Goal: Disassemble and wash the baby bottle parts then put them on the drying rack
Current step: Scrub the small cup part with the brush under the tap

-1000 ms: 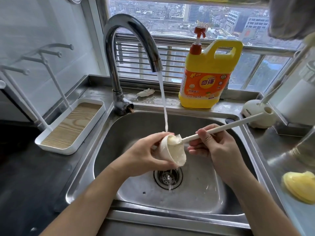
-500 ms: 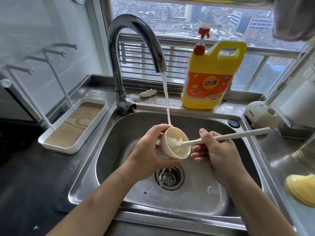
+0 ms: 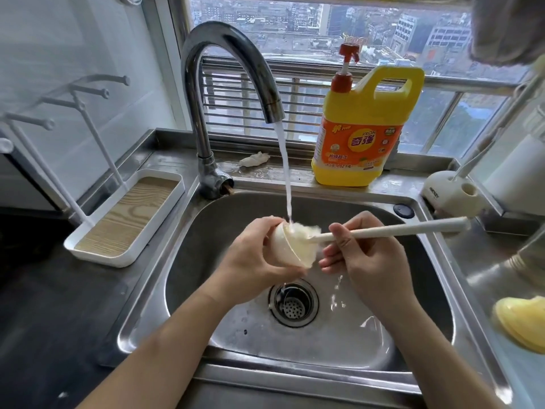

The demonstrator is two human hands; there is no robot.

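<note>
While water falls from the tap (image 3: 227,33), left hand (image 3: 253,255) grip curled round cream bottle cap (image 3: 290,249) below the tap, right hand (image 3: 368,258) grip pinching brush (image 3: 383,231), yellow jug (image 3: 362,137) labelled "KEON" right of the tap.

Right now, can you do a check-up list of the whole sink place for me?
Surface: steel sink, wet; water runs from the faucet toward the drain.
Job's things: cream bottle part under the stream, brush head at its opening; drying rack left of the sink.
Clutter: yellow detergent bottle and crumpled scrap on the back ledge; brush holder and a yellow object at right.
Grippers: left hand grips the bottle part; right hand holds the brush.
Cables: nothing seen.
Surroundings: window, city outside.
</note>
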